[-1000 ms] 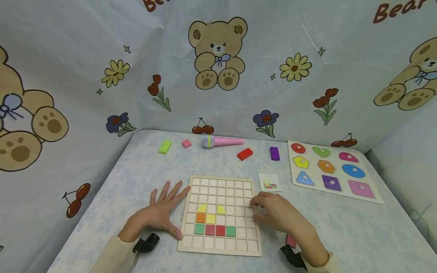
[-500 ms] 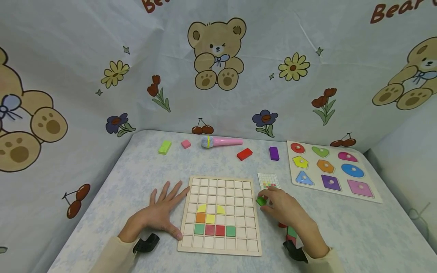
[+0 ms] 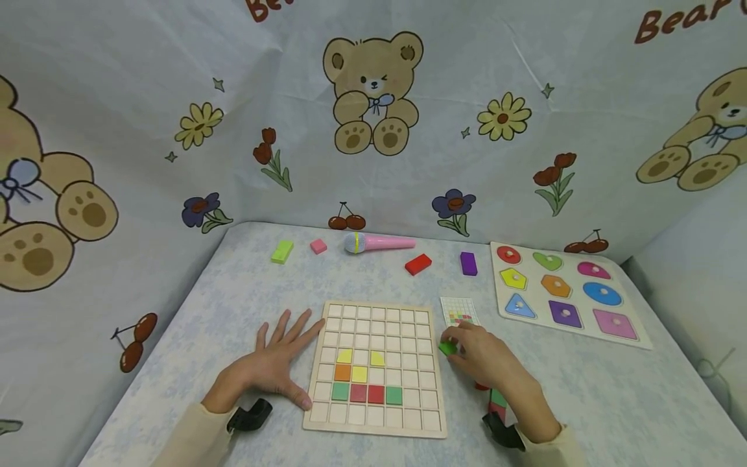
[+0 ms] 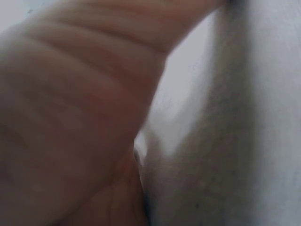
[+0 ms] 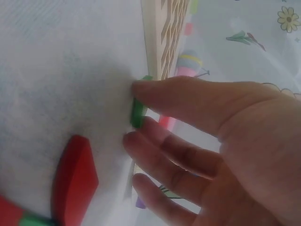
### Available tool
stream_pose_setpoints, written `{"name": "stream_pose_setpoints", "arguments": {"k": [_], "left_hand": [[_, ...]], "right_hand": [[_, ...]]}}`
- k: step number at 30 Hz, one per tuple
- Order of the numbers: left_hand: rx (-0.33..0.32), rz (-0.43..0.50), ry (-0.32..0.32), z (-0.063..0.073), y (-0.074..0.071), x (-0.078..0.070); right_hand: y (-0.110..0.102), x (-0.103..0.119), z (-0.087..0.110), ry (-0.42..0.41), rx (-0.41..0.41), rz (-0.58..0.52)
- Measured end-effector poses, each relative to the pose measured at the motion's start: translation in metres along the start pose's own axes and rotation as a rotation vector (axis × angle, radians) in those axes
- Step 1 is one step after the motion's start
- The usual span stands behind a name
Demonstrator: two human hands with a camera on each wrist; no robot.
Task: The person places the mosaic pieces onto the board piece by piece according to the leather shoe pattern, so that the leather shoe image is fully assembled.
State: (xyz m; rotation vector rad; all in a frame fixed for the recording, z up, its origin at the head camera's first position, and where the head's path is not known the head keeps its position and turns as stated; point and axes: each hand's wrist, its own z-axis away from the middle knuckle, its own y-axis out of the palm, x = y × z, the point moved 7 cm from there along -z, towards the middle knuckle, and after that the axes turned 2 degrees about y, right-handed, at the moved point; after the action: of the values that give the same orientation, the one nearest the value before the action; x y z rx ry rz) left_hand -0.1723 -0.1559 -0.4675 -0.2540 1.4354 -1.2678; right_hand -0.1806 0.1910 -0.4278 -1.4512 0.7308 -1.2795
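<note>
A wooden grid board [image 3: 373, 431] lies flat on the table, with yellow, orange, green and red tiles in some squares. My left hand [image 3: 277, 364] is spread out along its left side, with thumb and fingertips touching the frame; the left wrist view holds mostly blurred skin and sleeve. Just off the board's right edge, my right hand [image 3: 483, 355] pinches a small green tile [image 3: 447, 348] between thumb and fingers. From the right wrist, that tile [image 5: 138, 113] shows at the thumb tip, low over the table. A red piece [image 5: 77, 176] lies nearby, partly covered in the head view.
A small pattern card [image 3: 460, 310] lies beyond my right hand. The shape puzzle board [image 3: 539, 321] is at the right. Along the back are a toy microphone [image 3: 388, 242] and lime [image 3: 283, 251], pink [image 3: 318, 246], red [image 3: 418, 264] and purple [image 3: 469, 264] blocks.
My right hand has shifted slightly right, off the board's right edge, and a green tile now shows in its fingers. The left hand stays in place.
</note>
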Motion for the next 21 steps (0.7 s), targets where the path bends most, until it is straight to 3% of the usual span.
{"name": "stream_pose_setpoints", "arguments": {"k": [10, 17, 21], "left_hand": [[0.004, 0.003, 0.006, 0.0, -0.003, -0.003], [0.006, -0.014, -0.012, -0.001, -0.003, -0.002], [0.006, -0.003, -0.009, -0.001, -0.002, -0.002]], "right_hand": [[-0.007, 0.0, 0.005, 0.032, 0.038, -0.053], [-0.004, 0.026, 0.015, -0.132, 0.099, -0.114], [0.003, 0.041, 0.021, -0.178, 0.167, -0.155]]}}
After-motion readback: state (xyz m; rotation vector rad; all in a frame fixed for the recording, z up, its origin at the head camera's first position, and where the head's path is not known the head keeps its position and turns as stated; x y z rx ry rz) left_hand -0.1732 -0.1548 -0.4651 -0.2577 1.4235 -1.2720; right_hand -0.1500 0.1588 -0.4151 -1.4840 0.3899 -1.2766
